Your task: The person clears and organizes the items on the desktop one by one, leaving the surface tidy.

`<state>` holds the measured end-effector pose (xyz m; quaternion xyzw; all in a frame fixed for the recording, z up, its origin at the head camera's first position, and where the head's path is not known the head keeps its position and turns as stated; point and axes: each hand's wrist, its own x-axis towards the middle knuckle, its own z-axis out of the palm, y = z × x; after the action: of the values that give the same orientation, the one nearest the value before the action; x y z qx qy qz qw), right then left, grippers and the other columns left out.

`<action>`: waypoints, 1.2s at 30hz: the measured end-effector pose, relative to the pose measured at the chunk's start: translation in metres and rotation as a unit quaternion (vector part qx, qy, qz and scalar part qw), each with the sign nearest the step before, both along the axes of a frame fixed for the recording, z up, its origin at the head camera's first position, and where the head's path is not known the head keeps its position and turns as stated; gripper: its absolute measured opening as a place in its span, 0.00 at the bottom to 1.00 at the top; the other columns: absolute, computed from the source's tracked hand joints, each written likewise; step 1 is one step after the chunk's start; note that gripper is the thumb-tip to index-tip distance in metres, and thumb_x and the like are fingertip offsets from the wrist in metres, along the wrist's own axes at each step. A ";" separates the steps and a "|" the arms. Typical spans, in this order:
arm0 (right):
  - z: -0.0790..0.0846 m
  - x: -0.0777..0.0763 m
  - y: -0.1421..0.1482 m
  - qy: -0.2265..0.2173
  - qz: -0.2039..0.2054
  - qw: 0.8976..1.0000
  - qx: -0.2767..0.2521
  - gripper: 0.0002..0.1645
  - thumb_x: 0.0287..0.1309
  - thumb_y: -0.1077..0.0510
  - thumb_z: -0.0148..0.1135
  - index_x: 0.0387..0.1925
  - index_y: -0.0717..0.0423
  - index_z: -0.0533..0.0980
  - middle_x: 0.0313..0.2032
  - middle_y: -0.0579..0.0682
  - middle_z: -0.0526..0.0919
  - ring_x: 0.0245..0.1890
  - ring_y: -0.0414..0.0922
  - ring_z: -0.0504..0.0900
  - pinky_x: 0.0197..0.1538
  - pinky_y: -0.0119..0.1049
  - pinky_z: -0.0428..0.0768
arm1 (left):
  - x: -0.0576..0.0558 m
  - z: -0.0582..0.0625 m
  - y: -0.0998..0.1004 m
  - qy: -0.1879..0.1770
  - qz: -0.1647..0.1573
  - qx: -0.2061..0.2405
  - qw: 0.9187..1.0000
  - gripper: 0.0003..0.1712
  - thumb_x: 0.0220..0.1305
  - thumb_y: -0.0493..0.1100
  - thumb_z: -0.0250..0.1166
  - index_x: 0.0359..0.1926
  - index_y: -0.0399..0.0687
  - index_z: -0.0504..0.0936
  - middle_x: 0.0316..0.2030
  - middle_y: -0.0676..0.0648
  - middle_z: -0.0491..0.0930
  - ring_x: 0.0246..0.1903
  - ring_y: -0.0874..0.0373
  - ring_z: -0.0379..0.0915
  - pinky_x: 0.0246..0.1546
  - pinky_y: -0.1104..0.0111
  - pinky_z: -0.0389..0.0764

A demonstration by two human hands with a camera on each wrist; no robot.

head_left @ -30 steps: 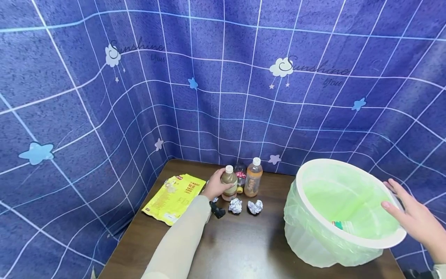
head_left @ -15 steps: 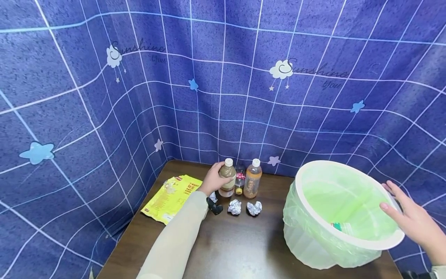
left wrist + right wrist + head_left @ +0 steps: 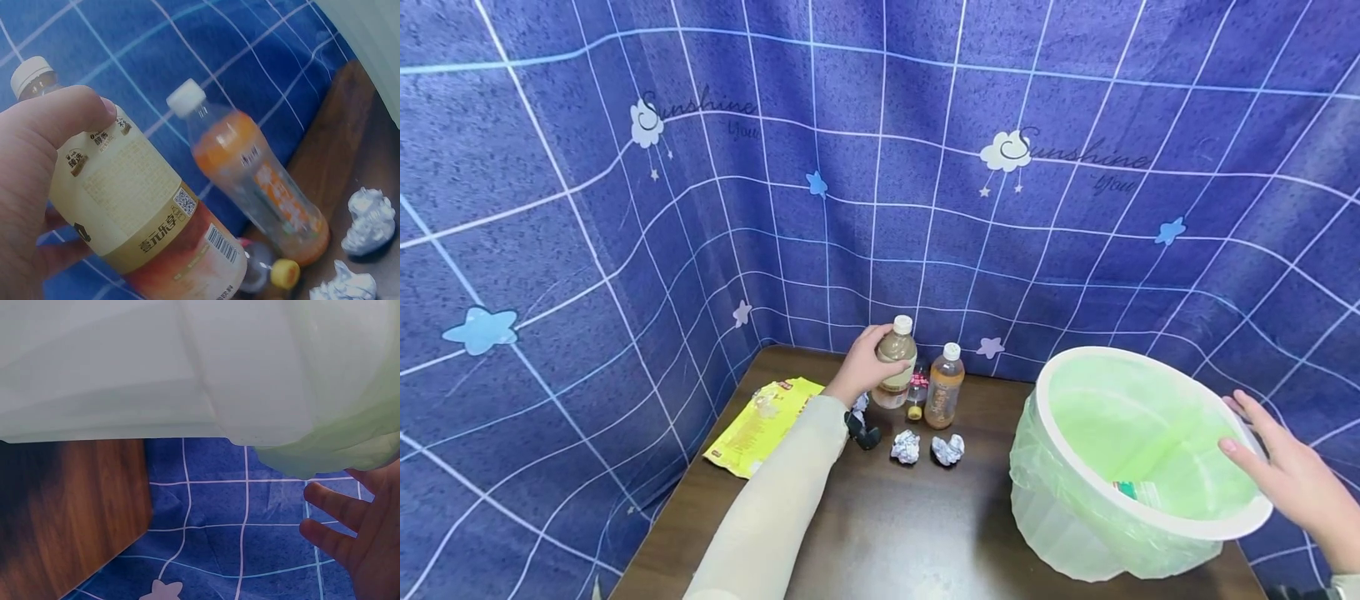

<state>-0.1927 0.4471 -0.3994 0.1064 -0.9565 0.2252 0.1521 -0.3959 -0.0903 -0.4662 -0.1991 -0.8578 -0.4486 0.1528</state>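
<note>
My left hand (image 3: pixel 865 367) grips a plastic bottle (image 3: pixel 897 367) with a white cap and cream label, thumb across its front. In the left wrist view this bottle (image 3: pixel 150 200) is tilted, its lower label reddish. Beside it stands a bottle with orange lettering (image 3: pixel 944 387) and a white cap. Between them a smaller dark bottle (image 3: pixel 917 390) lies with its yellow cap toward me, partly hidden. My right hand (image 3: pixel 1288 462) is at the right rim of a white bin (image 3: pixel 1052 508) lined with a green bag, thumb over the opening, fingers spread and nearly straight.
Two crumpled paper balls (image 3: pixel 927 448) lie in front of the bottles, with more crumpled paper (image 3: pixel 860 407) by the left wrist. A yellow packet (image 3: pixel 763 425) lies at the table's left. Inside the bin shows a green-and-white item (image 3: pixel 1137 492). Blue curtain (image 3: pixel 880 167) surrounds the wooden table (image 3: pixel 910 533).
My left hand has raised the cream-labelled bottle off the table and shifted it slightly right toward the other bottles. The right hand has stayed by the bin rim.
</note>
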 end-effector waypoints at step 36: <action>0.002 0.002 0.000 0.004 -0.009 1.000 0.010 0.44 0.63 0.55 0.52 0.70 0.58 0.38 0.65 0.68 0.50 0.63 0.69 0.44 0.62 0.61 0.36 | 0.018 0.125 0.050 0.034 -0.063 0.009 0.997 0.43 0.42 0.63 0.70 0.60 0.57 0.69 0.46 0.57 0.70 0.44 0.64 0.69 0.43 0.66 0.74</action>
<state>-0.1909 0.4473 -0.3973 0.1001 -0.9590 0.2134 0.1571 -0.3779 -0.0408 -0.3407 -0.2669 -0.8337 -0.4579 0.1550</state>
